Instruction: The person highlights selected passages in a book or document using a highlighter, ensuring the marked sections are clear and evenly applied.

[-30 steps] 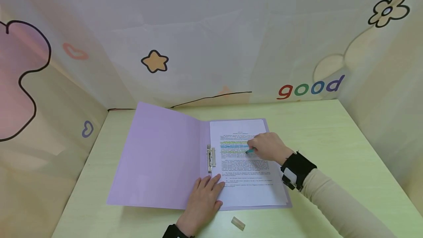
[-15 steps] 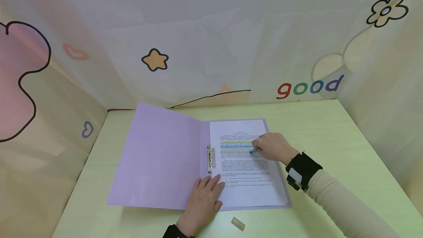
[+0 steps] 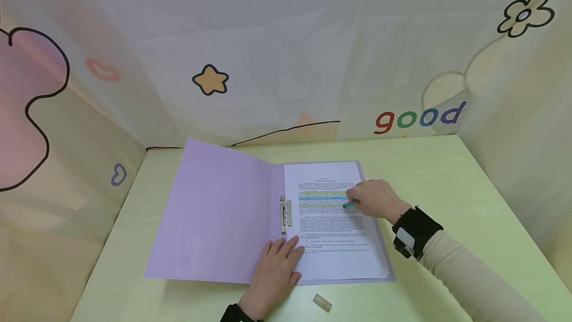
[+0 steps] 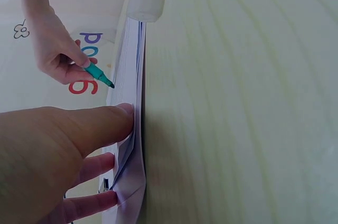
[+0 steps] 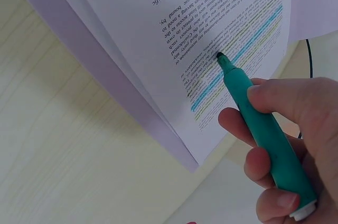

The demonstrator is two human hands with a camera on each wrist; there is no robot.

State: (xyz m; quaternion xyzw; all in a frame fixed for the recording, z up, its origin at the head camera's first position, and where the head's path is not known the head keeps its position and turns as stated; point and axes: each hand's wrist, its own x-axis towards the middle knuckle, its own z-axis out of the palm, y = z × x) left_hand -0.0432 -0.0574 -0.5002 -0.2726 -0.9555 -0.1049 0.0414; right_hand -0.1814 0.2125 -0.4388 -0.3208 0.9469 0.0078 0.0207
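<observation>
In my right hand (image 3: 373, 199) I grip a teal highlighter (image 5: 269, 134), thumb and fingers round its barrel. Its dark tip meets a line of text on the printed sheet (image 3: 339, 265). Yellow and blue highlighted lines (image 5: 237, 57) run across the upper part of the page. The sheet lies in an open purple folder (image 3: 219, 212), by a metal clip (image 3: 283, 215) at the fold. My left hand (image 3: 274, 267) rests spread, palm down, at the folder's near edge, with fingertips on the clip side of the sheet and thumb at the page's edge.
A small pale, stubby cylinder (image 3: 322, 302) lies on the light wooden table (image 3: 447, 188), in front of the folder. The folder's left cover rises at an angle off the table. Printed cloth (image 3: 268, 53) hangs behind and on both sides.
My right hand has slid the highlighter to the right along a text line, leaving a longer coloured stroke. The left hand and the folder have stayed where they were.
</observation>
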